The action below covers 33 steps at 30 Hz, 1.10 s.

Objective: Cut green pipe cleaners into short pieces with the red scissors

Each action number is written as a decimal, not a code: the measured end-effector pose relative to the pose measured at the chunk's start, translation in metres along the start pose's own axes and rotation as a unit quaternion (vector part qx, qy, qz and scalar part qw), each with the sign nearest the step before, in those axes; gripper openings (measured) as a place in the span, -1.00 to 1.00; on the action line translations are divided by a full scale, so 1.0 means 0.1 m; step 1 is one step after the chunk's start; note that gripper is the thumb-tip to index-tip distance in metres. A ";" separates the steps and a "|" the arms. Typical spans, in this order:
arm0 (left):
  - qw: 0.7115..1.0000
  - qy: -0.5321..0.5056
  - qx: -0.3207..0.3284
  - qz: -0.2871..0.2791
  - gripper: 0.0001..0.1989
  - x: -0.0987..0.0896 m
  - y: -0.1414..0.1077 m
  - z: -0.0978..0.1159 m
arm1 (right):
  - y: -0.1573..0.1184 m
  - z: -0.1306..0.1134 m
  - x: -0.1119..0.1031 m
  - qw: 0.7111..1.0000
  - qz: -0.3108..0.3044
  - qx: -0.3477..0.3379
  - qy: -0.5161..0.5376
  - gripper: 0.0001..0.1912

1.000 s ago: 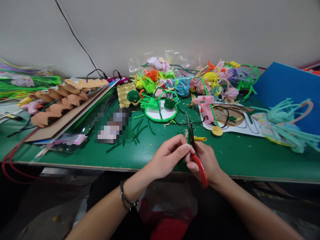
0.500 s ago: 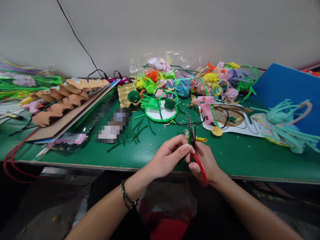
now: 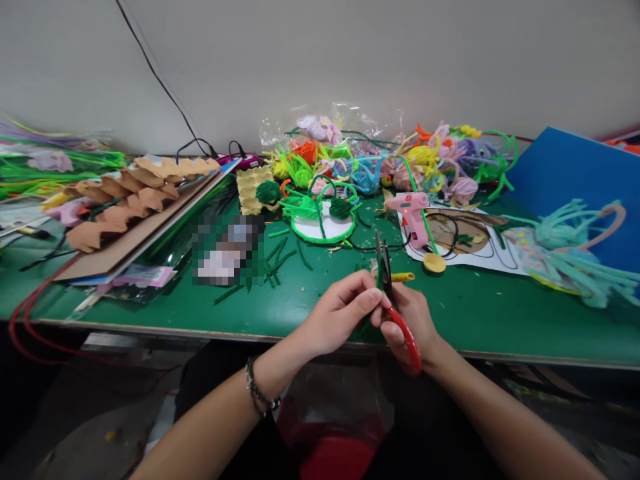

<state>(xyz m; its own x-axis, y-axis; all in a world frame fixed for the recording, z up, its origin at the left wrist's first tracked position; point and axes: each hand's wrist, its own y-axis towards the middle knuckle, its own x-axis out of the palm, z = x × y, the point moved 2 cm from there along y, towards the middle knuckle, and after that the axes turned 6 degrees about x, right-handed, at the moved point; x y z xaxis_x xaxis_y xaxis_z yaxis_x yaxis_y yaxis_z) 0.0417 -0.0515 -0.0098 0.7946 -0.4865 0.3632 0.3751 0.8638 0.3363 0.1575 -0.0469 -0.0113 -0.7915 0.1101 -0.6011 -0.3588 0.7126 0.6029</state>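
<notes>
My right hand (image 3: 413, 317) is closed around a pair of red-handled scissors (image 3: 407, 343), whose dark blades point up and away, nearly together. In the fingertips of my left hand (image 3: 345, 310) is a short dark green pipe cleaner (image 3: 381, 277), pinched right beside the blades. My fingers hide its lower part. Beyond my hands lies a white disc edged with bright green pipe cleaner (image 3: 323, 230), carrying green tufts and a dark green stem. Several dark green pipe cleaner offcuts (image 3: 277, 260) are scattered on the table left of my hands.
A pink glue gun (image 3: 413, 217) with a black cord stands on white paper to the right. Colourful pipe cleaner bundles (image 3: 370, 167) line the wall. Egg-carton pieces (image 3: 133, 203) lie on boards at left. A blue board (image 3: 565, 173) leans at right, behind a turquoise tasselled piece (image 3: 565, 230).
The scissor blades have come closer together beside the green pipe cleaner, and the red handle has shifted slightly right. My left hand stays almost where it was.
</notes>
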 end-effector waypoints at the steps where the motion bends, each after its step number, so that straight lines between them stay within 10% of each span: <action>1: 1.000 0.002 0.001 0.002 -0.72 0.00 0.00 0.00 | 0.00 0.00 0.00 1.000 0.001 0.002 -0.002 -0.46; 33: 0.997 0.068 -0.025 -0.024 -0.69 -0.01 -0.01 -0.06 | 0.03 0.04 0.00 0.997 -0.015 0.066 0.024 -0.39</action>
<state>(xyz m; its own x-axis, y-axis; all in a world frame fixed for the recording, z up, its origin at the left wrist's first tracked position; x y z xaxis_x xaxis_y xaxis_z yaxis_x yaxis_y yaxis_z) 0.0433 -0.0506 -0.0153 0.8311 -0.5080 0.2263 0.4347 0.8473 0.3053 0.1585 -0.0422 -0.0110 -0.8050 0.0563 -0.5906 -0.3167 0.8010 0.5080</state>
